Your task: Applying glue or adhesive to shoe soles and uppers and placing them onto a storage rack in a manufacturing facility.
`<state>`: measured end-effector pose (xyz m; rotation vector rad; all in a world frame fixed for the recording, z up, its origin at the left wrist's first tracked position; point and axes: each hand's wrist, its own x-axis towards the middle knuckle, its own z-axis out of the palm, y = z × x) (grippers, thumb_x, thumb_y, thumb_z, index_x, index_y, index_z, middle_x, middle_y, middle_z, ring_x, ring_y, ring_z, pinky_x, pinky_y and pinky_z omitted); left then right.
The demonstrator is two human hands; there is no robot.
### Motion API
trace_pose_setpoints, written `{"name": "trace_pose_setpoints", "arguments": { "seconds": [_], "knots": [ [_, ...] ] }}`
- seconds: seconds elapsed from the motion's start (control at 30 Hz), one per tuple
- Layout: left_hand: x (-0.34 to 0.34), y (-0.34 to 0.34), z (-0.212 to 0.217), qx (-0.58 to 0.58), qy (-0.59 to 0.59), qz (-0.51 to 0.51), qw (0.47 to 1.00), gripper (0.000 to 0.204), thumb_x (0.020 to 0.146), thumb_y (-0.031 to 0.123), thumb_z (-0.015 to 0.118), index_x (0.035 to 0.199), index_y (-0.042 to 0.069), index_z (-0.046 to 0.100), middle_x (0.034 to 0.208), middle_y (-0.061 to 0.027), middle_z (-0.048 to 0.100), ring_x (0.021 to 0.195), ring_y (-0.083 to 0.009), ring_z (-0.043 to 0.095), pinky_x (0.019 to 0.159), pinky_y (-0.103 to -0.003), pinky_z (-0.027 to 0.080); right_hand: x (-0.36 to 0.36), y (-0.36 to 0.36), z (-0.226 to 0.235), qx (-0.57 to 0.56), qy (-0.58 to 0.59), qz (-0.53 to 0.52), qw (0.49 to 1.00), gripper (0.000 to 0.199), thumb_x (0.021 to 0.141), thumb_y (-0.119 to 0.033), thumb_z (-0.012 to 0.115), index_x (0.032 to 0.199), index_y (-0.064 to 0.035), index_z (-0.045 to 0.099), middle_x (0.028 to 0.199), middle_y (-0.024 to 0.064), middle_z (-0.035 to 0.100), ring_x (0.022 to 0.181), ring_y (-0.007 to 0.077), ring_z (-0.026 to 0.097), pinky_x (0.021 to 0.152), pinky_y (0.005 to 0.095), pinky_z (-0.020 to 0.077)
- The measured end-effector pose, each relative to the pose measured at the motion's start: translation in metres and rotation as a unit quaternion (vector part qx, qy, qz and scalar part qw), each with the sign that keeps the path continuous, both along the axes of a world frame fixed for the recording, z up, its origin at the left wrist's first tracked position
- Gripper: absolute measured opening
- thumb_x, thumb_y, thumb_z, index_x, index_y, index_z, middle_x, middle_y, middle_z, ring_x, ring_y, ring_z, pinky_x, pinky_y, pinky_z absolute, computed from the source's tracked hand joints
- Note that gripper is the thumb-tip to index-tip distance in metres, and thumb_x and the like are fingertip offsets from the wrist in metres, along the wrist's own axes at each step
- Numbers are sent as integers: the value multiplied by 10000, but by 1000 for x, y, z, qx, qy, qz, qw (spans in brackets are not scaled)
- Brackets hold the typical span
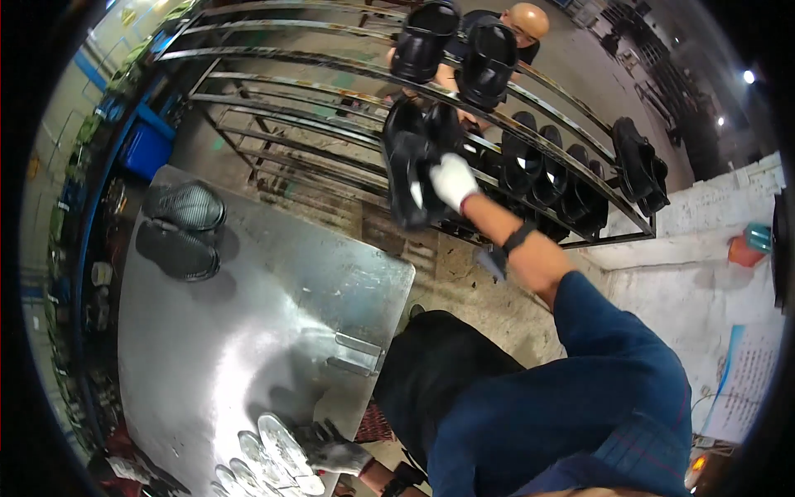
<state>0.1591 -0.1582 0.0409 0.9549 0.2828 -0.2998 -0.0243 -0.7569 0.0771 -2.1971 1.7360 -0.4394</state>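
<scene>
My right hand [454,182], in a white glove, reaches up to the metal rack. Its fingers are closed on a black shoe [406,178], held upright at the rack's near side; a second black shoe [445,128] is right beside it. Down at the lower edge, my left hand [341,451], gloved in white with dark finger parts, rests by a row of silvery shoe-shaped forms [281,447] on the metal table [273,282]. Its fingers look spread; whether they touch the nearest form I cannot tell.
Black shoes [522,153] fill the rack [281,58], with a pair [489,66] on top. Behind it a person [528,25] leans in. Two dark soles [184,228] lie at the table's far left. Another white glove [128,470] shows lower left. A blue bin [147,149] stands beyond.
</scene>
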Motion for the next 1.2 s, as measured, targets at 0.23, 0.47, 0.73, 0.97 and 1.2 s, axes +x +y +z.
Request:
{"name": "trace_pose_setpoints", "arguments": {
  "seconds": [0.23, 0.47, 0.73, 0.97, 1.2],
  "knots": [
    [12, -72, -45, 220, 91, -185, 953, 546, 1069, 303, 566, 1460, -72, 501, 1321, -247, 632, 1113, -365, 684, 961, -500, 600, -82, -171, -24, -7, 80, -96, 992, 397, 972, -338, 530, 1115, -69, 786, 1227, 249, 729, 1162, 445, 694, 986, 516, 546],
    [101, -109, -114, 493, -124, -205, 837, 417, 1051, 337, 552, 863, -18, 666, 788, -67, 659, 745, -228, 649, 723, -415, 529, 123, 63, -4, -19, -105, 152, 983, 547, 1022, -403, 628, 1389, 3, 614, 1435, 260, 601, 1385, 396, 541, 1183, 453, 420],
    [79, -149, -53, 449, -30, -271, 851, 322, 1056, 240, 585, 1030, -50, 724, 851, -114, 720, 784, -205, 692, 756, -382, 561, 403, 80, 26, 494, -469, 214, 700, 587, 944, -373, 789, 1296, 80, 660, 1258, 217, 718, 1233, 298, 679, 1032, 450, 561],
    [86, -138, -91, 482, -117, -226, 839, 300, 1030, 211, 624, 1044, -70, 729, 883, -188, 747, 715, -266, 700, 707, -408, 581, 434, 108, 3, 454, -467, 130, 748, 510, 922, -297, 807, 1278, 49, 689, 1187, 167, 751, 995, 271, 739, 906, 416, 602],
    [87, -149, -66, 413, -27, -288, 864, 391, 1054, 241, 570, 1242, -94, 638, 965, -206, 723, 850, -263, 675, 778, -385, 562, 281, 221, 19, 473, -490, 89, 727, 406, 969, -264, 729, 1273, -6, 653, 979, 85, 730, 739, 155, 662, 611, 331, 564]
  ]
}}
